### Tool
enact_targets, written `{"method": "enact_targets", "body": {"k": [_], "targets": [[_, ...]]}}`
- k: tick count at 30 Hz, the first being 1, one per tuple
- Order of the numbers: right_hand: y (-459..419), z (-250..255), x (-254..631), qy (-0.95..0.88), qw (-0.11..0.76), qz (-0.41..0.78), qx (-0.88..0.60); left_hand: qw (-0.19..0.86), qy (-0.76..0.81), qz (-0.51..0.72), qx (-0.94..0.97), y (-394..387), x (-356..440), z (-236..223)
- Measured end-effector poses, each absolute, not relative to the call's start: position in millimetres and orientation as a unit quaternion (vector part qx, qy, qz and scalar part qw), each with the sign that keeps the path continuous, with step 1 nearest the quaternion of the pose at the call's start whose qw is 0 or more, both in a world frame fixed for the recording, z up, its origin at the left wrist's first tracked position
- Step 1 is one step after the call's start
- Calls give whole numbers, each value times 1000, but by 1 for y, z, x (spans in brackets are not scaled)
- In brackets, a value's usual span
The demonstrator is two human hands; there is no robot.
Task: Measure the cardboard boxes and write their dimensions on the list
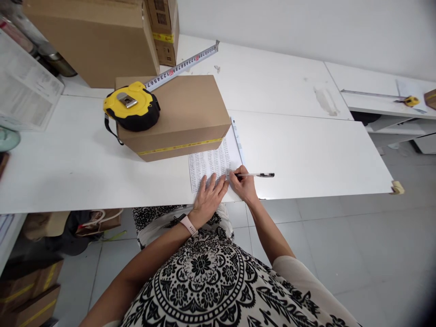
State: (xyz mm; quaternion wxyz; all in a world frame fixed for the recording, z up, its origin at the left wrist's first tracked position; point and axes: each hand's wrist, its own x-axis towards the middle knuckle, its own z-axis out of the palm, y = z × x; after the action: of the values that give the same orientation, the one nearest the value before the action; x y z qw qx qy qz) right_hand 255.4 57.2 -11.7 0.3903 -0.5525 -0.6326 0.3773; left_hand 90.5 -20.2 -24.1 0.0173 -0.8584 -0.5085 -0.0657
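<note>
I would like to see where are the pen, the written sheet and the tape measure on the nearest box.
Pen (258, 175), head view: on its barrel.
Written sheet (208, 164), head view: on its columns of writing.
Tape measure (140, 106), head view: on its yellow case.

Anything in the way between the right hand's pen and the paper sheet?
Nothing visible. The right hand holds the pen at the paper sheet. The left hand lies on the sheet's near part, left of the right hand; the cardboard box hides some of the far part.
</note>
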Motion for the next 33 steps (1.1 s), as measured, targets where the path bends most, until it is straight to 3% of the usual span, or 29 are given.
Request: {"method": "enact_targets", "body": {"k": [33], "targets": [[58,-8,254,-617,405,371,-563,-23,-516,-70,-853,-20,90,-19]]}}
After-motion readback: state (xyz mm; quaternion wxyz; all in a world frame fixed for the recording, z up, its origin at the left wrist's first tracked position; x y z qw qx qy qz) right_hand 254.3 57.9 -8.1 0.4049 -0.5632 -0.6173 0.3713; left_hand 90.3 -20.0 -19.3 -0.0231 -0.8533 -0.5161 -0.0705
